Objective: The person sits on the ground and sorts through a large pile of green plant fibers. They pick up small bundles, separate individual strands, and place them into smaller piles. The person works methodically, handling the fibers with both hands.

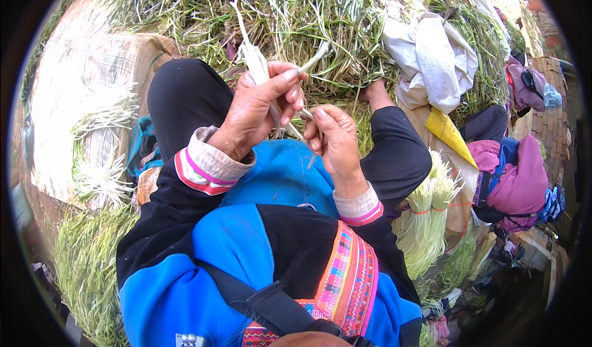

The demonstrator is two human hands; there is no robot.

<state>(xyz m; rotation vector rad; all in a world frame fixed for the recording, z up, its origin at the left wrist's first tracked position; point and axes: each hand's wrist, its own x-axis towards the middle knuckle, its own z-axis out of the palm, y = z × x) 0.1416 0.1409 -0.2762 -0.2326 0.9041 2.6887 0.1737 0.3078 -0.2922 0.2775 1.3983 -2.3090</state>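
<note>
Over my lap, my left hand (261,104) grips a pale plant stalk (255,60) whose frayed, whitish end points up past my fingers. Just to its right and lower, my right hand (334,141) pinches a thin strip at the lower part of the stalk between thumb and forefinger. Another short pale piece (316,58) sticks out by my left thumb. Blue cloth (286,171) covers my lap under both hands. Which strip joins which stalk is hidden by the fingers.
A heap of green stalks (286,18) lies ahead. Pale stripped strands (104,115) rest on a board at left, with green stalks (92,263) below. At right are tied pale bundles (423,226), a white sack (432,55), yellow material (448,132) and a seated person (513,180).
</note>
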